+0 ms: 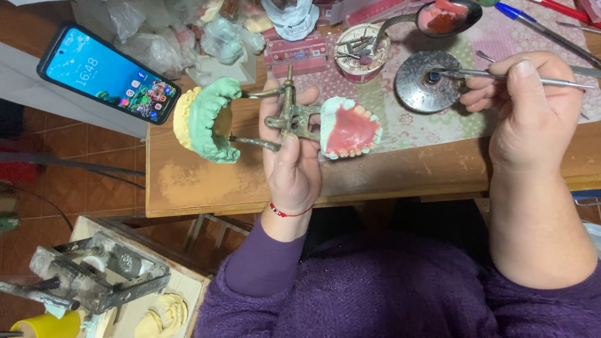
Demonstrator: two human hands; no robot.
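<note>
1. Left hand over table edge, fingers closed around brass articulator at its hinge; thumb up along the centre post, fingertips wrapped behind frame.
2. Articulator opened flat: green cast on yellow base out to the left of the fingers, denture out to the right, both clear of the palm.
3. Denture: pink wax plate, pale teeth round the rim, just beside the knuckles, not touched by any finger.
4. Right hand raised at right, fingers pinched shut on thin metal tool; handle sticking out right past thumb.
5. Tool tip resting on round metal dish, at a small dark blob near its centre; dish just left of the fingertips.
6. Behind: tin of burs, spoon with red wax, pens at far right.
7. Far left: phone, screen lit, on grey ledge.
8. Lower left: metal press on wooden box, yellow casts beside it.
9. Purple sleeves, red cord on left wrist.
</note>
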